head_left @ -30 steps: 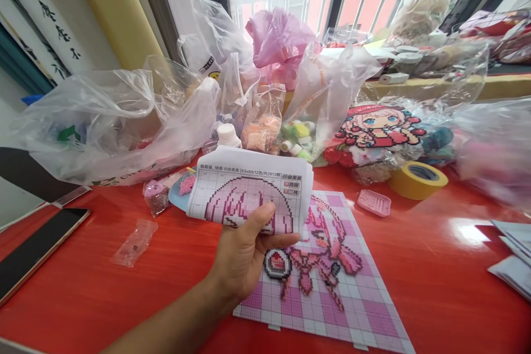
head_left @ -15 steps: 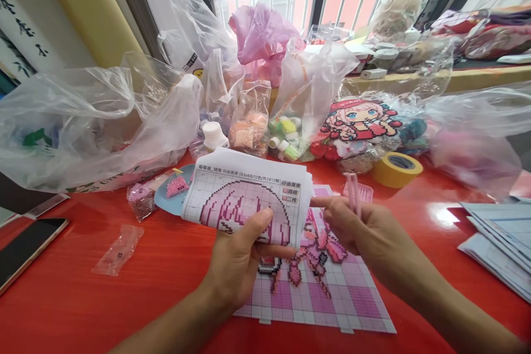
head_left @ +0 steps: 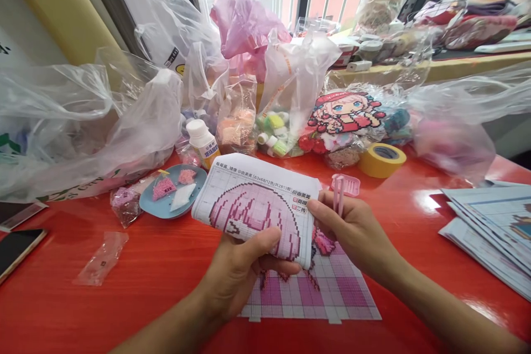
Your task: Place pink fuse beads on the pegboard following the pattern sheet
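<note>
My left hand (head_left: 240, 271) is closed on a folded printed pattern sheet (head_left: 249, 207), thumb on top and fingers beneath. The sheet shows a pixel chart of a pink-haired head. My right hand (head_left: 359, 227) carries pink tweezers (head_left: 338, 196), which point upward, and its finger and thumb are at the sheet's right edge. Below the sheet lies a pink-and-white gridded pegboard (head_left: 348, 293). Pink and dark fuse beads (head_left: 324, 242) show on it, partly hidden by the sheet and my hands.
A blue plate (head_left: 151, 207) with bead piles stands left of the sheet, near a white bottle (head_left: 201, 135). Behind are several plastic bags (head_left: 290, 74), a finished bead figure (head_left: 346, 113) and yellow tape (head_left: 381, 160). A pink tray (head_left: 350, 185), papers (head_left: 485, 221) and a phone (head_left: 19, 249) lie around.
My right hand has moved left to the sheet's right edge, still with the tweezers. The sheet has tilted and unfolded a little, and the view has turned slightly right, showing more of the plate.
</note>
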{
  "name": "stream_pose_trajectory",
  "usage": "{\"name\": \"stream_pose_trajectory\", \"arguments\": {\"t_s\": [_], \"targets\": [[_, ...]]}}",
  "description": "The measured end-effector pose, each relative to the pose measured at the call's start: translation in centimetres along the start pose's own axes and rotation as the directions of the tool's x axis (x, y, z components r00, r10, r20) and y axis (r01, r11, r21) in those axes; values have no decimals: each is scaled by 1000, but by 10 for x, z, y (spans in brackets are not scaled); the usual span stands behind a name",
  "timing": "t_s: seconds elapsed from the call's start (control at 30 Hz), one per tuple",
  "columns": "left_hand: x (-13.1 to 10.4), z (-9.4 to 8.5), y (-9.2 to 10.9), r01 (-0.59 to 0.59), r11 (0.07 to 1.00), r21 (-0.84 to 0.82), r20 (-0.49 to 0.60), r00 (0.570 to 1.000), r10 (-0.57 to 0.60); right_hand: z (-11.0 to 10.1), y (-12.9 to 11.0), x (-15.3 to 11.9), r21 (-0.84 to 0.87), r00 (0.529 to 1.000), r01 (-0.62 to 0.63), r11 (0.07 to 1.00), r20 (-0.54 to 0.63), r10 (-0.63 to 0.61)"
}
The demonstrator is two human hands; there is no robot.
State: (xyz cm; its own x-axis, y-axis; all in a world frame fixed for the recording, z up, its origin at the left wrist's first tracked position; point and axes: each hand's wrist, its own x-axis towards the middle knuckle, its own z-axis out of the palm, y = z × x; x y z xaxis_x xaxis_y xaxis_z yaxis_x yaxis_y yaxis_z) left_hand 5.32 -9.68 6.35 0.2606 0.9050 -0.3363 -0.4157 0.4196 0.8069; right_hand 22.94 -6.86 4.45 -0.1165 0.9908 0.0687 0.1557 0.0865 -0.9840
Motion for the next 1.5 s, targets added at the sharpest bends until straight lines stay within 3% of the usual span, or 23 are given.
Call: {"name": "stream_pose_trajectory", "arguments": {"t_s": [0.1, 0.2, 0.3, 0.4, 0.53, 0.73, 0.9, 1.2, 1.3, 1.5], "targets": [[3, 0, 1, -79, 997, 12, -115, 990, 80, -4, 3, 3, 35, 998, 42, 999, -45, -40], [9, -3, 6, -291, 956, 29, -276, 917, 288, -18, 4, 8, 74, 971, 100, 992, -223, -82], [16, -8, 12, -373, 926, 60, -311, 874, 372, -34, 3, 14, 44, 908, 103, 994, -412, -76], [21, -14, 12, -371, 926, 78, -322, 869, 375, -40, 4, 15, -57, 873, 72, 996, -479, -90], [24, -18, 8, -354, 933, 65, -333, 874, 354, -36, 10, 12, -176, 880, 68, 982, -453, -142], [24, -19, 9, -352, 934, 66, -319, 879, 354, -31, 16, 13, -194, 884, 69, 979, -443, -150], [23, -17, 8, -340, 938, 72, -311, 886, 345, -27, 17, 10, -344, 869, 114, 932, -421, -261], [21, -13, 6, -307, 952, 14, -310, 903, 296, -17, 29, 0, -622, 742, 399, 674, -212, -636], [21, -11, 7, -299, 954, 5, -318, 904, 285, -17, 32, 0, -644, 727, 401, 651, -209, -654], [21, -8, 7, -274, 962, -12, -323, 911, 256, -18, 36, 3, -685, 749, 315, 658, -246, -615]]}}
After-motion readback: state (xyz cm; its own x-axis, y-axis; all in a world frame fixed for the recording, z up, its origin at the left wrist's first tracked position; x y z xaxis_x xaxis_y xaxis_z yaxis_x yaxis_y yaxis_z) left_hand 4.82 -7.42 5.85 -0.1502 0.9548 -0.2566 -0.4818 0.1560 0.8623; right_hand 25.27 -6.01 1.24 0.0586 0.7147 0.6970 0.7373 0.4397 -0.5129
